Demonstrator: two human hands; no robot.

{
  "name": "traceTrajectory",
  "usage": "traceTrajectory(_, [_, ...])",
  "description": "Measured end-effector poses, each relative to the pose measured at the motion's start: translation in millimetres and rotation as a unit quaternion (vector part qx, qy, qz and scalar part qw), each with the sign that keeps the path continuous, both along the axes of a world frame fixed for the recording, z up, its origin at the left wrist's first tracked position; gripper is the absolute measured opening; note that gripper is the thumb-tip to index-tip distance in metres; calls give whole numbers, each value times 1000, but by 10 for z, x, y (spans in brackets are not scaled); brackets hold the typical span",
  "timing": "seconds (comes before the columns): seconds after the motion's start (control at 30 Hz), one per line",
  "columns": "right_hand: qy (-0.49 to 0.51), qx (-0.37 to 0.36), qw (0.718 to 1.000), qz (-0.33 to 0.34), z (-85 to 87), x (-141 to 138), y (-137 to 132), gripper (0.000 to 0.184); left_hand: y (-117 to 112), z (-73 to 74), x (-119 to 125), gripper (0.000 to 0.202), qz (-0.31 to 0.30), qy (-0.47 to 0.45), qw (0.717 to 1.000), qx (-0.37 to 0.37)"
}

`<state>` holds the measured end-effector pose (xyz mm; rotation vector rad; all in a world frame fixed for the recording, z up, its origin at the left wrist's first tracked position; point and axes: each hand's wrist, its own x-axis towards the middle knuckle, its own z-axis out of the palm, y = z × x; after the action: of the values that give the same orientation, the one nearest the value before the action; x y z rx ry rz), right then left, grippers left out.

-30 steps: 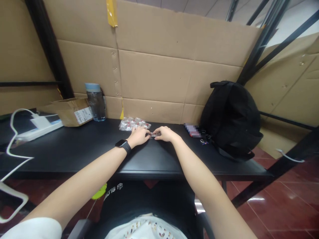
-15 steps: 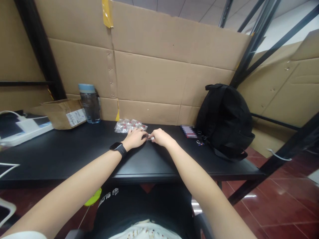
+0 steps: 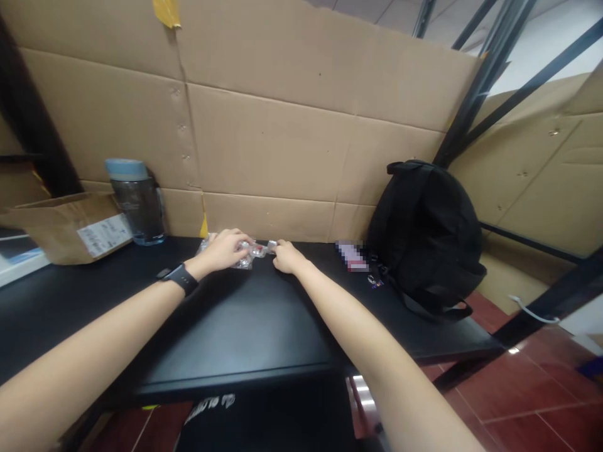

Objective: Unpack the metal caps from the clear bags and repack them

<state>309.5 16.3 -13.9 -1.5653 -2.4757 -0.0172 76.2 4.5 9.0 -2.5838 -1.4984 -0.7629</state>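
Note:
Both my hands rest at the far side of a black table, against the cardboard wall. My left hand, with a black watch on the wrist, lies curled over a pile of small clear plastic bags with red parts. Just to the right, my right hand is closed, its fingertips pinching one small clear bag at the pile's right edge.
A blue-lidded water bottle and an open cardboard box stand at the back left. A black backpack sits at the right end, with a small blurred packet and keys beside it. Black shelf struts rise on the right.
Both hands moved away from me and leftwards, from the middle of the table to the pile of bags by the wall. The view shifted forward and left.

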Motion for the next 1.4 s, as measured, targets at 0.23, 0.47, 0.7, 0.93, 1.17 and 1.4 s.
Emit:
traceTrajectory(0.23, [27, 24, 997, 68, -19, 54, 9, 50, -2, -292, -258, 35, 0, -42, 999, 2])
traceTrajectory(0.47, [38, -15, 988, 150, 120, 730, -790, 44, -283, -366, 54, 34, -167, 18, 985, -44])
traceTrajectory(0.7, [117, -151, 980, 60, 189, 1238, -939, 51, -336, -392, 13, 50, -179, 92, 979, -17])
traceTrajectory(0.93, [127, -178, 974, 60, 120, 1295, -840, 52, -308, -391, 3, 50, -136, 62, 988, -31])
traceTrajectory(1.17, [117, -172, 977, 56, -37, 1321, -773, 50, -295, -192, 81, 28, -113, 71, 988, -75])
traceTrajectory(1.4, [125, -157, 979, 42, 28, 1281, -664, 39, -362, -154, -10, 34, -101, 73, 989, -77])
